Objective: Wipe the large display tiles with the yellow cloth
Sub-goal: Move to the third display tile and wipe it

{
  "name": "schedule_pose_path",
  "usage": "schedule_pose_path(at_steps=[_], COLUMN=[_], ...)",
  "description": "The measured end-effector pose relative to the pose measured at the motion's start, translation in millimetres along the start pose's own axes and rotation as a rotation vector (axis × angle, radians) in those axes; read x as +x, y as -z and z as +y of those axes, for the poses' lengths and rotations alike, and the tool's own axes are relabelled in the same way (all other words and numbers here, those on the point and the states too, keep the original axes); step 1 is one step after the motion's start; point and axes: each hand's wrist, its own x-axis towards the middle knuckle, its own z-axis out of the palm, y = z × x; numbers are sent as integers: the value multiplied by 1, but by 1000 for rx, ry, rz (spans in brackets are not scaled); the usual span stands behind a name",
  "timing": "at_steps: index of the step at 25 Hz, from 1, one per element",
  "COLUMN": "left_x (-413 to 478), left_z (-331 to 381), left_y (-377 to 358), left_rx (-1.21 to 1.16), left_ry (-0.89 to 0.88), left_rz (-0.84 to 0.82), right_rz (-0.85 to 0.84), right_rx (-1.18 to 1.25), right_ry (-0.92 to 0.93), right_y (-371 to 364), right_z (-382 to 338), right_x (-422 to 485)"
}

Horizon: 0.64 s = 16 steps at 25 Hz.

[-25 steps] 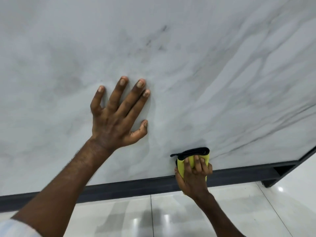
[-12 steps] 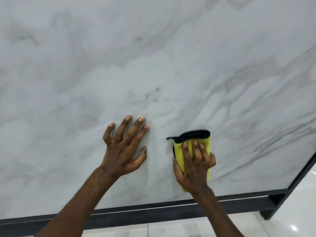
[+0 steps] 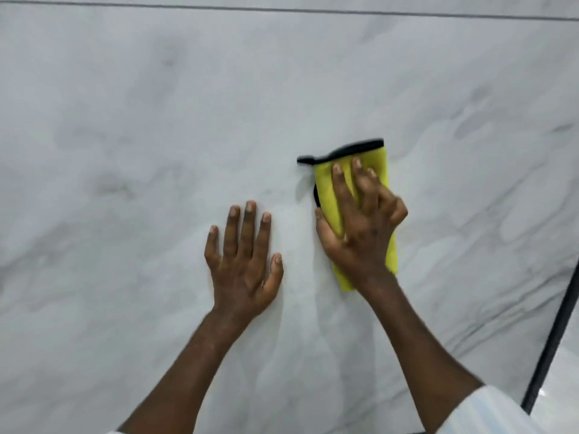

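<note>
**Slip and smudge risk**

Right grip (image 3: 360,227), fingers spread, presses the folded black-edged yellow cloth (image 3: 326,189) flat on the large grey-veined white display tile (image 3: 125,120); unpinched, it may slide out. Left grip (image 3: 244,264), spread bare beside it, may leave smudges.

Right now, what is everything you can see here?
Large display tile: one, white with grey veins, fills the view.
Second tile: one, same marble, above the top seam.
Yellow cloth: one, yellow with black edging, on the large tile.
Frame: one, dark, along the tile's right edge.
Floor: glossy white, bottom right corner.
Sleeve: one, pale, right arm.
Left hand: flat on the tile.
Right hand: pressing the cloth.
</note>
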Motion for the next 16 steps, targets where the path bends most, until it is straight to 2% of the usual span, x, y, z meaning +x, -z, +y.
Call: schedule_pose_path(at_steps=[4,6,8,11,14,16], left_x=[9,34,71,90,84,86], left_z=[-3,-13,-25,-30,-34,-34], left_y=[21,35,39,28,17,18], left_rx=[-100,-112,-81,30,59,55], left_ry=[-3,-7,-8,-65,-99,-88], left_rz=[-13,67,119,87,88,95], right_rz=[-104,-132,-127,-71,-11,11], right_rx=[-49,-4,33,12,0,1], right_ry=[55,16,36,184,20,-64], right_y=[8,11,13,7,6,7], right_z=[14,10,2,-4,6,22], right_x=[-76,-77,-38,86,198,207])
